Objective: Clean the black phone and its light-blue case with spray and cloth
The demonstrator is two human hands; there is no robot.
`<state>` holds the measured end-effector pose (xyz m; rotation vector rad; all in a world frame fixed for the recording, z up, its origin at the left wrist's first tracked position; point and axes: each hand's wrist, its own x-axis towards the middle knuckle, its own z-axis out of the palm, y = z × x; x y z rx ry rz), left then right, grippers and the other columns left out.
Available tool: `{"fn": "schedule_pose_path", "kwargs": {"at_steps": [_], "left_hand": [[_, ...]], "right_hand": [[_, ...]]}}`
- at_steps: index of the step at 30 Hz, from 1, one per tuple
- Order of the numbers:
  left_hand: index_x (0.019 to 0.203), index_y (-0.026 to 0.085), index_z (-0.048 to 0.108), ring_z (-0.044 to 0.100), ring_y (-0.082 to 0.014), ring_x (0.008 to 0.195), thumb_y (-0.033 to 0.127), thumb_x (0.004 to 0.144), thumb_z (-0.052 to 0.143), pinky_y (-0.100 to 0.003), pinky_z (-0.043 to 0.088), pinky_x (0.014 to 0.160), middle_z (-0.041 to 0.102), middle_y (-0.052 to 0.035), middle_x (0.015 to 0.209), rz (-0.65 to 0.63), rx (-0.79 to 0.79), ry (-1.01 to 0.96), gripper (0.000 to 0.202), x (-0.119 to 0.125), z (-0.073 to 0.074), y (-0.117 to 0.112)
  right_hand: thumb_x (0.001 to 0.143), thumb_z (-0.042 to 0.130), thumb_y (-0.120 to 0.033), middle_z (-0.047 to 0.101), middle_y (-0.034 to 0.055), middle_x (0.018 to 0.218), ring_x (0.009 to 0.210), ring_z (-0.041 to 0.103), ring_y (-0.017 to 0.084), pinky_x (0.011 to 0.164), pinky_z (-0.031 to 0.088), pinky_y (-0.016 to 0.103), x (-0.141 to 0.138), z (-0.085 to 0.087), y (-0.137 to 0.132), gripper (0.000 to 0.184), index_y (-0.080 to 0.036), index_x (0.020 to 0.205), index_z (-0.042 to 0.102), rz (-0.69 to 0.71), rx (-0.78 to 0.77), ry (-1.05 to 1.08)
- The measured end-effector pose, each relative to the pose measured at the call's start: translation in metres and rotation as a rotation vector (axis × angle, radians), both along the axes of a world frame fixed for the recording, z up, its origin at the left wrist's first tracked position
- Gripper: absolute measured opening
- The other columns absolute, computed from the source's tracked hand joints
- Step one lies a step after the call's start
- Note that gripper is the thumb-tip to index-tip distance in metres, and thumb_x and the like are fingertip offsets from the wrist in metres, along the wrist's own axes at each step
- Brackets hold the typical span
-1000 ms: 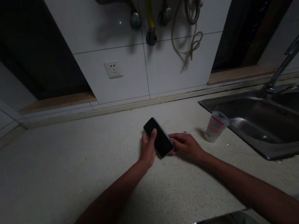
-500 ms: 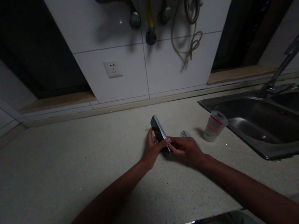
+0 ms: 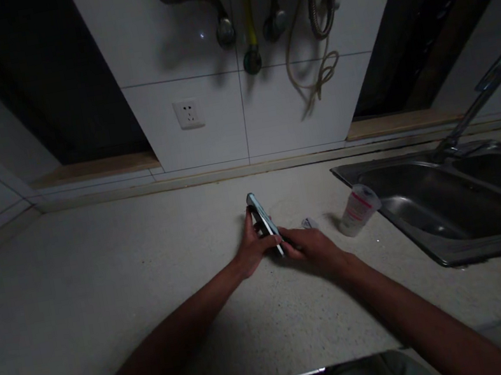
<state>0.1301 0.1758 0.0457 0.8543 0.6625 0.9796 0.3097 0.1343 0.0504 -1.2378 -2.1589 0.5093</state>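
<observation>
A slim phone (image 3: 263,216) with a pale blue edge is tilted up off the counter between my two hands. My left hand (image 3: 252,249) is wrapped round its left side, the thumb lying across the lower part. On the other side, my right hand (image 3: 308,246) pinches the phone near its lower end. A bright white strip runs along the lower half. Fingers of both hands partly cover it. Just behind my right hand lies a small whitish piece (image 3: 309,223), too small to name.
A translucent plastic cup (image 3: 358,210) with red print stands to the right, beside the steel double sink (image 3: 447,257) and its tap (image 3: 469,110). The pale countertop (image 3: 100,272) meets a tiled wall with a socket (image 3: 188,114) and several hoses.
The phone has turned in my hands, so its narrow pale edge and a white strip now show more and its dark face less. Its top has shifted slightly left.
</observation>
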Motion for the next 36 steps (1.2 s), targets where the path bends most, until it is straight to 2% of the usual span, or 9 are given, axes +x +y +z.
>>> {"fn": "schedule_pose_path", "kwargs": {"at_steps": [5,12,17,21,24,28,33,36], "left_hand": [[0.152,0.049,0.019,0.060,-0.0234,0.112,0.002,0.053,0.079,-0.046,0.048,0.099,0.050,-0.0066,0.137,-0.039,-0.020,-0.016,0.125,0.000,0.000,0.001],[0.132,0.032,0.047,0.055,-0.0279,0.120,-0.001,0.052,0.068,-0.043,0.052,0.093,0.047,-0.0098,0.141,-0.001,-0.016,0.071,0.089,0.006,0.004,0.000],[0.114,0.023,0.052,0.059,-0.0223,0.103,-0.003,0.048,0.069,-0.035,0.053,0.083,0.058,-0.0089,0.122,0.000,0.014,0.103,0.073,0.003,0.009,0.004],[0.103,0.020,0.054,0.059,-0.0162,0.083,-0.005,0.046,0.065,-0.028,0.051,0.071,0.063,-0.0020,0.092,-0.012,-0.002,0.096,0.063,0.000,0.009,0.010],[0.093,0.018,0.054,0.059,-0.0145,0.075,-0.005,0.044,0.064,-0.028,0.051,0.068,0.062,0.0007,0.081,-0.042,-0.006,0.043,0.055,-0.001,0.006,0.015],[0.089,0.017,0.055,0.062,-0.0152,0.073,-0.006,0.044,0.061,-0.030,0.052,0.070,0.064,0.0004,0.079,-0.126,-0.027,0.021,0.051,-0.004,0.001,0.021],[0.093,0.015,0.061,0.065,-0.0198,0.087,-0.007,0.044,0.055,-0.037,0.052,0.084,0.069,-0.0044,0.091,-0.179,-0.106,-0.026,0.055,-0.005,0.001,0.020],[0.089,0.013,0.064,0.065,-0.0192,0.084,-0.005,0.044,0.054,-0.037,0.052,0.085,0.069,-0.0047,0.087,-0.185,-0.123,-0.018,0.050,-0.004,0.007,0.019]], "right_hand": [[0.096,0.047,-0.036,0.075,0.0107,0.096,0.077,0.066,0.019,0.071,0.046,0.028,-0.001,-0.004,0.002,0.035,-0.020,0.122,0.063,0.002,0.040,-0.061],[0.093,0.051,-0.032,0.072,0.0172,0.112,0.087,0.070,0.027,0.076,0.049,0.034,-0.013,0.004,-0.007,0.043,-0.016,0.133,0.056,-0.053,-0.022,-0.205],[0.092,0.050,-0.024,0.065,0.0202,0.128,0.095,0.070,0.030,0.082,0.052,0.040,-0.020,0.007,-0.009,0.054,-0.016,0.144,0.041,-0.065,-0.085,-0.154],[0.084,0.054,-0.013,0.055,0.0222,0.141,0.118,0.062,0.031,0.096,0.049,0.042,-0.022,0.003,-0.006,0.067,-0.014,0.147,0.034,-0.044,-0.045,-0.161],[0.080,0.055,-0.008,0.056,0.0195,0.138,0.123,0.058,0.028,0.101,0.047,0.042,-0.024,-0.002,-0.004,0.067,-0.015,0.144,0.036,-0.025,-0.019,-0.120],[0.079,0.053,-0.005,0.055,0.0174,0.137,0.124,0.056,0.026,0.106,0.046,0.044,-0.021,-0.014,0.000,0.065,-0.017,0.141,0.039,-0.056,0.071,-0.056],[0.078,0.050,0.000,0.054,0.0203,0.136,0.120,0.057,0.030,0.100,0.049,0.049,-0.008,-0.026,0.006,0.070,-0.018,0.145,0.041,-0.171,0.179,-0.176],[0.082,0.051,-0.008,0.056,0.0220,0.135,0.117,0.059,0.031,0.100,0.050,0.047,-0.004,-0.022,0.005,0.058,-0.012,0.140,0.049,-0.171,0.187,-0.213]]}}
